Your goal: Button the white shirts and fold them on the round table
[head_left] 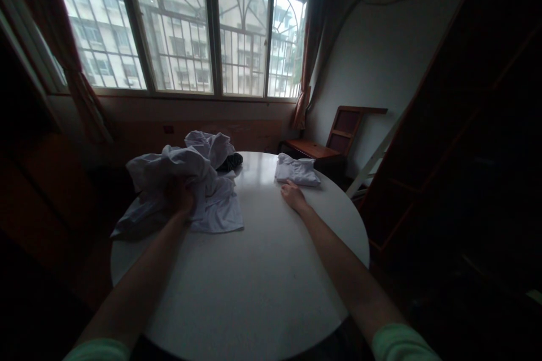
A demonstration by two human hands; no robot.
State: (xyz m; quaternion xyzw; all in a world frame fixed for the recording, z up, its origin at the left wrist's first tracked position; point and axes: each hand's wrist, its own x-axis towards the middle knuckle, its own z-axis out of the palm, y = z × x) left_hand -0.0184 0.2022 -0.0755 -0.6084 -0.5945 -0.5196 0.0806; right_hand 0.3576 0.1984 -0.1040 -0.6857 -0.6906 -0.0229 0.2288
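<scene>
A loose heap of crumpled white clothes (pixel 182 161) lies on the left of the round white table (pixel 262 282). My left hand (pixel 181 194) reaches into the front of this heap, touching the cloth; folds and shadow hide its fingers, so I cannot see whether they grip. Below and right of it, a flatter piece of white cloth (pixel 220 208) spreads over the tabletop. On the right, a neatly folded white garment (pixel 297 170) rests near the far edge. My right hand (pixel 293 194) is at its near edge, fingers apart and slightly bent, holding nothing.
A dark bundle of fabric (pixel 231 162) sits behind the heap. Beyond the table's far right edge stands a wooden chair (pixel 315 148). Barred windows (pixel 178 39) with tied curtains (pixel 82 90) fill the back wall. A tall dark cabinet (pixel 427 141) rises on the right.
</scene>
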